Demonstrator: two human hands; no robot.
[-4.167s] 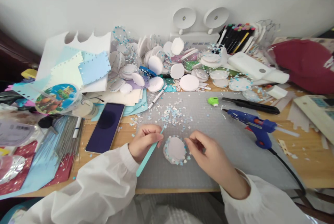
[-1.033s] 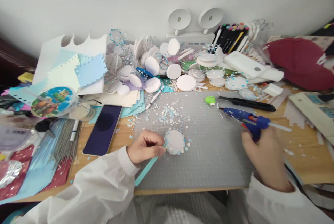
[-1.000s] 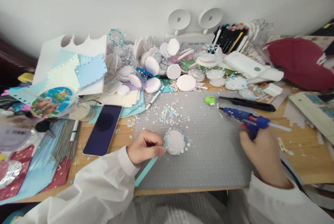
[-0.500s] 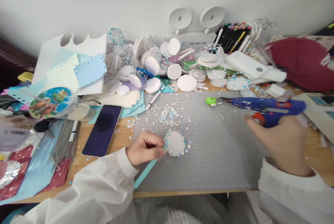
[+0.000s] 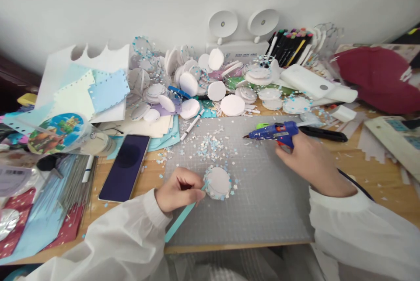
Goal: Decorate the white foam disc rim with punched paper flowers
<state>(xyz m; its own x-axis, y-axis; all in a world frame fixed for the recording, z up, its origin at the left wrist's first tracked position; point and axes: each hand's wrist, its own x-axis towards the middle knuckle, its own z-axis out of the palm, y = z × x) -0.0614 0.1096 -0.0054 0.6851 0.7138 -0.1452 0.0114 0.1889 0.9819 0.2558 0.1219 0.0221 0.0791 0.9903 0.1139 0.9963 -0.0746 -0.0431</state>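
Two bare hands in white sleeves work over a grey cutting mat. The left hand is curled closed around a thin teal stick, fingers pinched near its upper end; the stick's lower end slants down toward the mat's near edge, and its tip sits right at the left rim of a round white disc. The disc lies flat on the mat, pale and matte, with tiny blue and white flower-shaped bits stuck in a ring around its edge. The right hand is wrapped around the handle of a blue glue gun, which it holds above the mat with the nozzle pointing left; the gun has red and orange details on its body and a black cord trailing off past the wrist. Gun and disc are well apart.

Between them, toward the far side of the mat, lies a loose scatter of small blue and white paper bits. Left of the mat a dark phone lies face up on the wooden table. Behind the mat is a heap of similar white discs, a row of markers and, far right, a dark red cap.
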